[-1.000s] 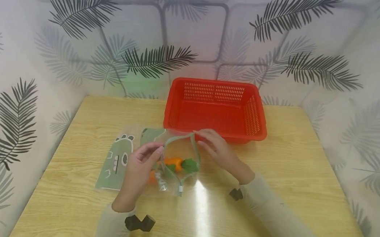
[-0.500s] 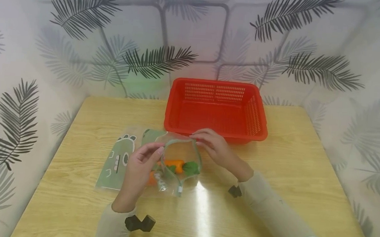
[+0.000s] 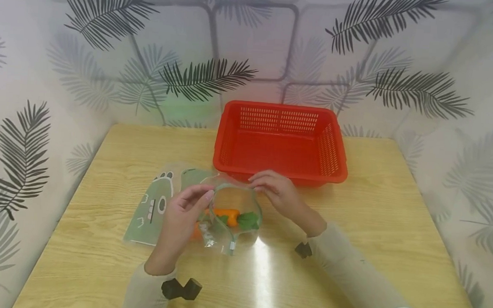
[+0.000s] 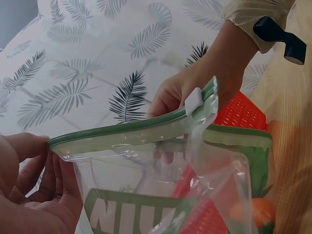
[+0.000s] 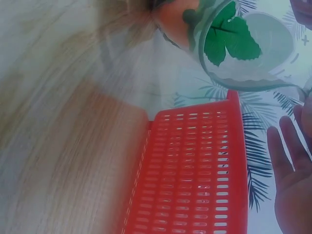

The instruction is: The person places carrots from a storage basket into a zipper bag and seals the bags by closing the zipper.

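Note:
A clear zip bag (image 4: 131, 126) with green edging and a white slider has its mouth spread wide between my hands. My left hand (image 3: 183, 216) pinches the near-left edge of the mouth between thumb and fingers. My right hand (image 3: 284, 196) holds the far-right edge with its fingertips, just in front of the red basket. Inside the bag lie orange carrot-like pieces (image 3: 232, 216) with green leaves (image 5: 229, 41). Some of them show only through the plastic and are partly behind my left hand.
A red slotted plastic basket (image 3: 280, 151) stands at the back of the wooden table (image 3: 350, 254), against the patterned wall. Left of my left hand lies flat clear plastic printed with a green cartoon face (image 3: 154, 212).
My right hand has come slightly down, and the far edge of the bag's mouth with it. The mouth looks rounder now. My left hand has barely moved.

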`<state>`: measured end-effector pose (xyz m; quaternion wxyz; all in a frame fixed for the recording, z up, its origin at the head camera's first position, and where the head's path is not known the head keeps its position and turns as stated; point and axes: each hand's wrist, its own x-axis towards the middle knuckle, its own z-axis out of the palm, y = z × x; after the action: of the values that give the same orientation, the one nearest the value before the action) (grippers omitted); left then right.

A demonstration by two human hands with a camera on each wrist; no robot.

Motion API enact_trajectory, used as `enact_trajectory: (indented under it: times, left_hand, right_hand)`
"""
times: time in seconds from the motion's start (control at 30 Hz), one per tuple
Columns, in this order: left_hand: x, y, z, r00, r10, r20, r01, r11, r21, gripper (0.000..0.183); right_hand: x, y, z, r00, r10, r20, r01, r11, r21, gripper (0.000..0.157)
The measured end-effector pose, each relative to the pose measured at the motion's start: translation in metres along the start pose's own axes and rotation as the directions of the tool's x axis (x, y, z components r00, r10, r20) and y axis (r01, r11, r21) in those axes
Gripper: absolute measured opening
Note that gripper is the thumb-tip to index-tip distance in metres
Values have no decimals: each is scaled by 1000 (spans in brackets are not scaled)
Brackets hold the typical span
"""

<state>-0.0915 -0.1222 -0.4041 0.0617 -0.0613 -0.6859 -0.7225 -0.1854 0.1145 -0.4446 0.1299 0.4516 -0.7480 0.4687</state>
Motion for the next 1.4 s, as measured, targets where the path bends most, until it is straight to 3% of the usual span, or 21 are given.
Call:
enact_trajectory:
  times: [0.17, 0.4, 0.57, 0.7, 0.77, 0.9, 1.03, 1.1, 1.23, 1.4]
  left_hand:
    - [0, 1, 1, 1000, 5, 2, -5, 1000, 10, 21]
    - [0, 1, 1, 1000, -2, 4, 2, 1000, 0, 22]
    - [0, 1, -1, 1000, -4, 12, 4, 1000, -10, 22]
    - [0, -2, -4, 998, 38, 48, -37, 999, -31, 20]
    - [1, -3, -7, 995, 67, 68, -65, 997, -34, 19]
    - [0, -2, -13, 987, 128, 94, -125, 992, -30, 19]
    - [-2, 2, -17, 971, 175, 161, -170, 984, -46, 20]
    - [-5, 5, -18, 954, 198, 227, -194, 980, -37, 21]
    - [-11, 6, -19, 893, 237, 383, -250, 968, -17, 25]
    - [-20, 4, -19, 768, 343, 542, -374, 926, -55, 36]
  right_hand:
    - [1, -12, -1, 1000, -15, 2, 15, 1000, 12, 24]
    - [-4, -10, 11, 996, -61, -60, 65, 995, 71, 27]
    - [-4, -13, 19, 991, -74, -110, 82, 994, 71, 21]
    - [-1, -21, 17, 983, -45, -179, 62, 994, 87, 9]
    - [-1, -20, 15, 976, -33, -217, 54, 994, 92, 5]
    - [0, -11, 12, 953, -34, -302, 56, 996, 63, 27]
    - [4, -15, 4, 909, -58, -414, 70, 997, 14, 34]
    - [6, -18, -2, 880, -76, -470, 81, 997, -10, 34]
    - [11, -25, -12, 837, -87, -541, 87, 996, -25, 34]
    - [13, -30, -22, 815, -58, -576, 63, 998, -12, 36]
